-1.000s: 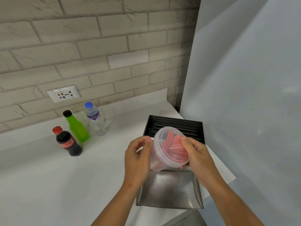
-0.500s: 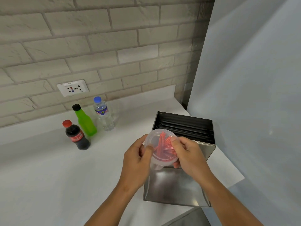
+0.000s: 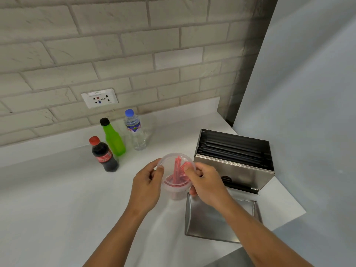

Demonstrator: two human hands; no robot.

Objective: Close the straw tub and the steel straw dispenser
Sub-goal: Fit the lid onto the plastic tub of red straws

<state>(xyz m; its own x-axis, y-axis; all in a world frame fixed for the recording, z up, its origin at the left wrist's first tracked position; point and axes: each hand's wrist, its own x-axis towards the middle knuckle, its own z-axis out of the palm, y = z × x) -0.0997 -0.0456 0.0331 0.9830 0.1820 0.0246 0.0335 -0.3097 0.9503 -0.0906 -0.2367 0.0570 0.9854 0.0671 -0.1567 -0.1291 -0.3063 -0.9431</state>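
Head view, frame centre: left hand [image 3: 147,185] and right hand [image 3: 205,182] curl their fingers around the upright straw tub [image 3: 176,177], beside the open steel straw dispenser [image 3: 234,160].

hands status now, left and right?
Left hand: closed on the lid rim of the straw tub.
Right hand: closed on the same tub's right side.

My white counter [image 3: 57,209] carries three bottles [image 3: 113,143] at centre-left and the steel straw dispenser [image 3: 237,170] at right.
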